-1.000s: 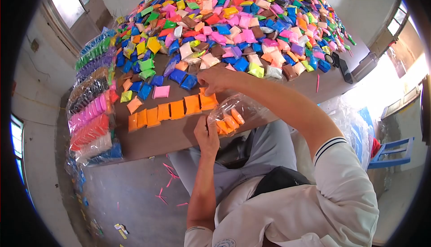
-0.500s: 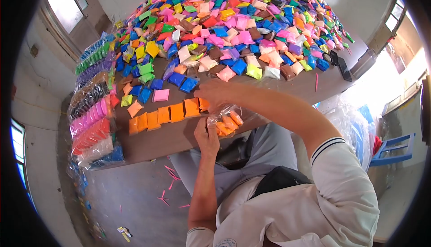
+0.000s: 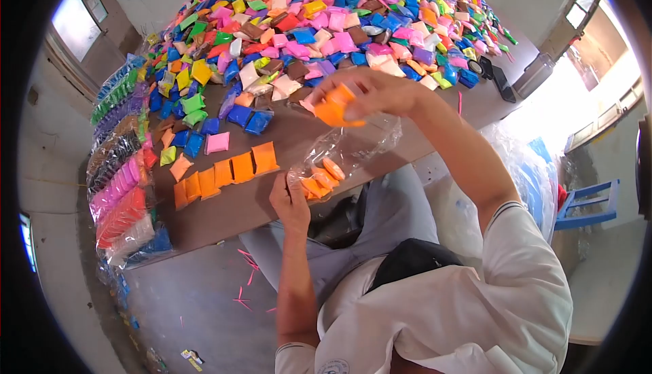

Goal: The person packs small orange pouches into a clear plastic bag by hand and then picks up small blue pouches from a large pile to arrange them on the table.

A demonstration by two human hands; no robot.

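Observation:
My left hand (image 3: 291, 201) is closed on the edge of a clear plastic bag (image 3: 370, 139) at the table's front edge. Several orange packets lie inside the bag (image 3: 319, 178), close to my left fingers. Above the bag's spread side, my right hand (image 3: 377, 94) grips orange packets (image 3: 336, 108); how many is hard to tell. Left of the bag, a slanting row of orange packets (image 3: 224, 172) lies flat on the table.
A large heap of small coloured packets (image 3: 299, 41) covers the table's back. Bagged packets sorted by colour (image 3: 125, 184) line the left edge. A phone (image 3: 503, 84) and a metal container (image 3: 535, 75) stand at the right. A blue stool (image 3: 587, 205) is beyond my right side.
My right hand has lifted orange packets from the right end of the row and moved up and right, over the bag. The row is shorter. My left hand still holds the bag.

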